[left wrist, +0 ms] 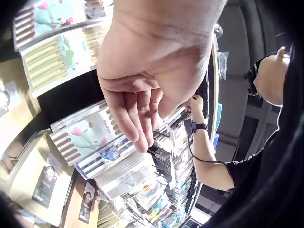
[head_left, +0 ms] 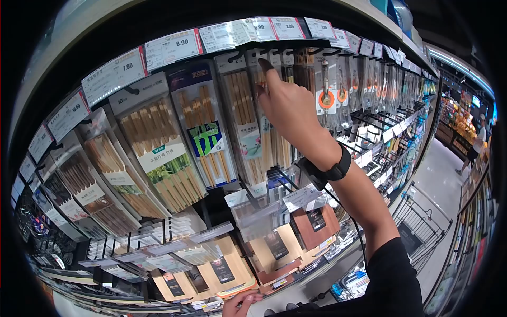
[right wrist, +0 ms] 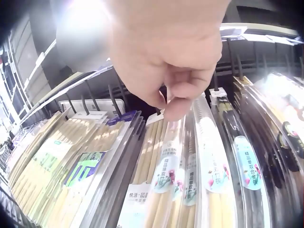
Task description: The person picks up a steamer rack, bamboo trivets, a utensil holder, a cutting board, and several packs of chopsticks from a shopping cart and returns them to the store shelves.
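Note:
My right hand is raised to the hanging row under the price tags. In the right wrist view, its thumb and fingertips pinch the top of a slim clear pack of chopsticks with a pale printed label. Similar narrow packs hang right beside it, one of them a pack of dark chopsticks. To its left hangs a wider pack of chopsticks with a pale band. Low in the head view, near the cutting boards, is my left hand. It holds nothing, its fingers loosely bent.
Several wider chopstick packs hang on hooks to the left. Utensils with orange round tags hang to the right. Price tags line the rail above. A shopping cart stands in the aisle at the right, and a person is farther off.

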Action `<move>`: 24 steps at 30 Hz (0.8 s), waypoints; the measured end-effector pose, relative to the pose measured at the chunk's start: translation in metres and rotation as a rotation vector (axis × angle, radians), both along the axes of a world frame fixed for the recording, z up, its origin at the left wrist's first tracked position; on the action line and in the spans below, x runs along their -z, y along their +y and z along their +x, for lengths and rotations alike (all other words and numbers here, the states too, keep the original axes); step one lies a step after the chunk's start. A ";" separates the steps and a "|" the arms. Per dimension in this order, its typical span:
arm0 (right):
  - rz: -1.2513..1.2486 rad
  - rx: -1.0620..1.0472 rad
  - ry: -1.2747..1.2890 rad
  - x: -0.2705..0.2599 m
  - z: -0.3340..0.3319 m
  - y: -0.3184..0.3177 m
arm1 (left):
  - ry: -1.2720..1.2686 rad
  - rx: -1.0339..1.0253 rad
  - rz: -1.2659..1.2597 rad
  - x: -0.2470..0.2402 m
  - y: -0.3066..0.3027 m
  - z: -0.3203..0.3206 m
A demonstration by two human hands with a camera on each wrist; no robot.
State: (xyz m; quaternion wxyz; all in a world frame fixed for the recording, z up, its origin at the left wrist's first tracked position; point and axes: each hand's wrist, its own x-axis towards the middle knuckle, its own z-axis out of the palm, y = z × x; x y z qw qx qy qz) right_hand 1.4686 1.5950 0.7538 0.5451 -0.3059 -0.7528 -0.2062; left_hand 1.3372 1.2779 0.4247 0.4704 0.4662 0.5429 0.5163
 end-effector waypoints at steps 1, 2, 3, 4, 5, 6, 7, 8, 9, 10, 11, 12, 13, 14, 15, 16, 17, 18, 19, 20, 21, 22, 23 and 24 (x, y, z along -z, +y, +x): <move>0.001 -0.002 -0.003 0.000 -0.001 0.002 | -0.013 -0.001 -0.004 0.002 0.000 0.000; -0.020 0.036 -0.057 -0.001 -0.001 0.005 | -0.025 -0.001 -0.011 0.004 -0.001 -0.001; -0.042 0.074 -0.110 0.000 0.000 0.007 | -0.026 0.000 -0.014 0.004 -0.001 -0.001; -0.045 0.077 -0.108 0.001 -0.001 0.009 | -0.017 0.000 -0.011 0.004 -0.001 -0.001; -0.030 0.082 -0.116 0.001 -0.002 0.010 | -0.008 0.001 -0.006 0.004 -0.001 -0.001; -0.014 0.086 -0.124 0.001 -0.002 0.011 | -0.008 0.005 -0.006 0.004 -0.001 -0.001; -0.015 0.090 -0.124 0.001 -0.003 0.006 | 0.001 0.005 -0.008 0.004 -0.001 -0.001; -0.035 0.054 -0.068 -0.001 -0.003 -0.002 | 0.009 0.003 -0.010 0.004 -0.001 -0.002; -0.055 0.017 -0.013 -0.002 -0.004 -0.006 | 0.008 0.004 -0.008 0.005 0.000 -0.002; -0.053 0.016 -0.015 -0.003 -0.005 -0.006 | -0.002 0.002 -0.004 0.006 0.000 -0.003; -0.058 0.044 -0.012 -0.004 -0.005 -0.006 | -0.011 0.000 0.000 0.007 0.000 -0.003; -0.064 0.073 -0.007 -0.006 -0.006 -0.005 | -0.013 -0.002 0.000 0.007 0.000 -0.003; -0.065 0.073 -0.008 -0.007 -0.006 -0.003 | -0.019 -0.004 -0.008 0.007 -0.001 -0.004; -0.073 0.095 -0.051 -0.008 -0.005 0.001 | -0.024 -0.005 -0.017 0.006 -0.001 -0.004; -0.082 0.119 -0.094 -0.008 -0.004 0.002 | -0.023 -0.003 -0.019 0.006 -0.001 -0.004; -0.083 0.121 -0.093 -0.008 -0.004 0.002 | -0.017 -0.004 -0.011 0.005 -0.001 -0.004; -0.092 0.124 -0.084 -0.009 -0.004 0.001 | -0.012 -0.007 -0.003 0.004 -0.001 -0.004; -0.100 0.125 -0.077 -0.009 -0.004 0.000 | -0.012 -0.007 -0.001 0.003 -0.001 -0.005; -0.096 0.122 -0.078 -0.010 -0.006 -0.001 | -0.009 -0.010 0.012 0.003 -0.001 -0.005; -0.090 0.128 -0.080 -0.010 -0.007 -0.003 | -0.007 -0.013 0.026 0.002 0.000 -0.005; -0.085 0.134 -0.081 -0.010 -0.007 -0.003 | -0.009 -0.017 0.028 0.002 0.000 -0.005; -0.085 0.131 -0.082 -0.011 -0.007 -0.003 | -0.007 -0.016 0.023 0.002 -0.001 -0.005; -0.116 0.127 -0.121 -0.013 -0.007 -0.003 | -0.003 -0.014 0.017 0.002 -0.001 -0.006; -0.149 0.124 -0.159 -0.014 -0.007 -0.002 | -0.003 -0.014 0.015 0.003 -0.002 -0.006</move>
